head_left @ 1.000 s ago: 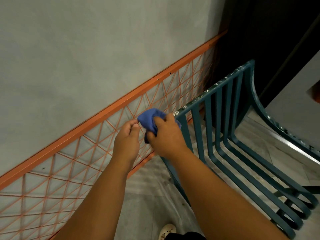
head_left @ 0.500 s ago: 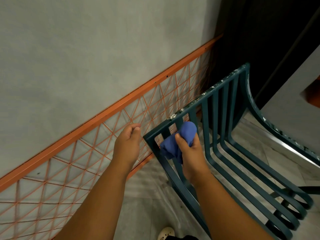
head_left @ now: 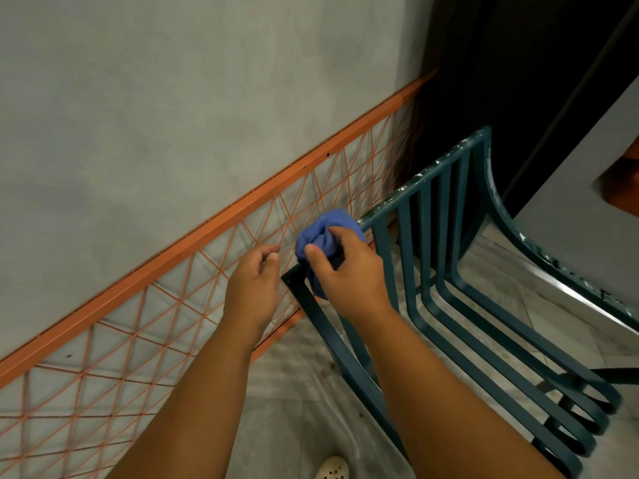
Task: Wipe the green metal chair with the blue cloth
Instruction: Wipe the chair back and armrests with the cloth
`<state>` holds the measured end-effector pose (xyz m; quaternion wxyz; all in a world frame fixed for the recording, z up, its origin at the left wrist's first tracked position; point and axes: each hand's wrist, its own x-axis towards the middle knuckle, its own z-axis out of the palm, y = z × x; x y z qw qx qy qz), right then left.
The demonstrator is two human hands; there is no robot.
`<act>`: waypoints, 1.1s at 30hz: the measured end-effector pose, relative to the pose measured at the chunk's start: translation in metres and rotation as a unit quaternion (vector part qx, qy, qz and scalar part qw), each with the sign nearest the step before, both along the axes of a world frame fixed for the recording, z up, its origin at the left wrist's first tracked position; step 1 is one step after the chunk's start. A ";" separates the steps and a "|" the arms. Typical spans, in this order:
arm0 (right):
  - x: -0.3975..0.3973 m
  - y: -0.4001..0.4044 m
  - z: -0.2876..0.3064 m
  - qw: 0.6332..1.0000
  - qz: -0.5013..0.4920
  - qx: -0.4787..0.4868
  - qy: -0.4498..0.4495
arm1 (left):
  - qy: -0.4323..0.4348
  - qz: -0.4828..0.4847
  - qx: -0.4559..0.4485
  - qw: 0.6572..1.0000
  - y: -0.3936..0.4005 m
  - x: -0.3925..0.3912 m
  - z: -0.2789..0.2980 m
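Observation:
The green metal chair (head_left: 446, 295) with slatted back and seat stands at the right, its top rail flecked with white paint chips. My right hand (head_left: 349, 271) grips the bunched blue cloth (head_left: 321, 233) and presses it on the near corner of the chair's top rail. Beside that corner, just left of it, my left hand (head_left: 254, 288) hovers with its fingers loosely curled and nothing in them; I cannot tell if it touches the chair.
An orange wire lattice fence (head_left: 145, 326) runs along the grey wall (head_left: 173, 108) at the left. A dark opening (head_left: 518, 63) lies behind the chair. The floor (head_left: 294, 409) is grey tile, and the toe of a pale shoe (head_left: 332, 468) shows at the bottom.
My right hand has moved the cloth from the back slats up to the near corner of the top rail. My left hand stays about where it was.

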<state>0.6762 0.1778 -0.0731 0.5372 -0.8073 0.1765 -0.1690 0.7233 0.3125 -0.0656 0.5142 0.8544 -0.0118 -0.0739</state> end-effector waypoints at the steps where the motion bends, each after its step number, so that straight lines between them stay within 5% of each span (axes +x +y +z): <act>1: 0.003 0.000 -0.004 0.999 0.021 -0.048 0.012 | 0.005 -0.001 -0.001 1.000 0.001 0.000 -0.001; 7: 0.017 0.005 -0.020 0.918 -0.028 -0.396 0.030 | 0.016 -0.005 -0.004 1.000 0.006 0.000 -0.006; 11: 0.024 0.010 -0.023 0.868 -0.016 -0.496 -0.001 | 0.014 0.000 -0.001 1.000 0.009 0.003 -0.008; 16: 0.022 0.004 -0.040 0.911 0.098 -0.397 -0.058 | 0.014 0.003 0.000 1.000 0.008 0.005 -0.008; 20: 0.018 -0.015 -0.047 0.884 0.170 -0.434 -0.024 | -0.005 -0.007 0.028 1.000 0.003 0.005 -0.011; 25: 0.024 -0.008 -0.042 0.917 0.108 -0.383 0.022 | -0.074 -0.020 0.120 0.990 -0.003 0.003 -0.013; 30: 0.015 -0.032 -0.054 0.902 0.180 -0.389 -0.055 | -0.098 -0.020 0.155 0.983 -0.006 0.005 -0.010; 33: 0.028 -0.050 -0.055 0.925 0.124 -0.356 -0.037 | -0.094 -0.030 0.180 0.979 -0.007 0.006 -0.009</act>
